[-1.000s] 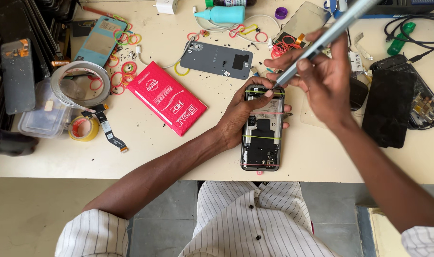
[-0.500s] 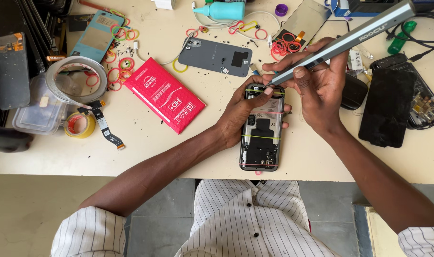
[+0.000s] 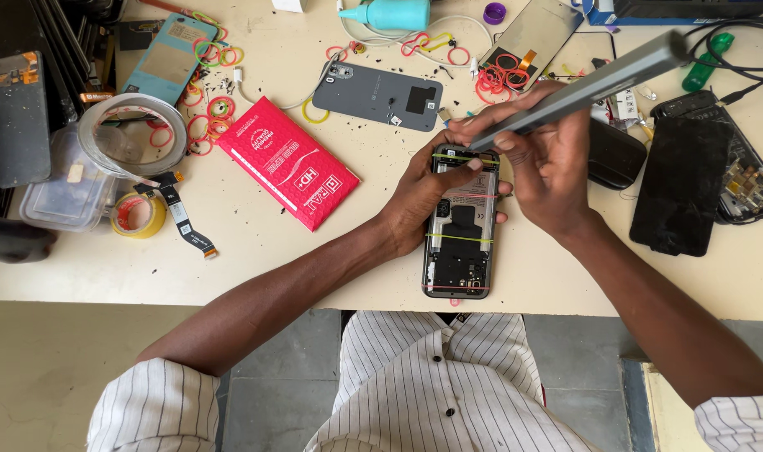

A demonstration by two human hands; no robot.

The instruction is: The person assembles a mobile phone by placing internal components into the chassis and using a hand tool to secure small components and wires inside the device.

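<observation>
While lying flat near the front edge of the desk (image 3: 231, 251), opened phone (image 3: 459, 222) bound crosswise with rubber bands, back cover off. Left hand (image 3: 427, 197) wrapped around its upper left side, thumb across the top band. Right hand (image 3: 549, 167) closed around a long grey tool (image 3: 590, 84), tip down at the phone's upper edge. Grey back cover (image 3: 377, 95) just beyond; red packet (image 3: 287, 161) to the left, near a tape roll (image 3: 130, 134).
</observation>
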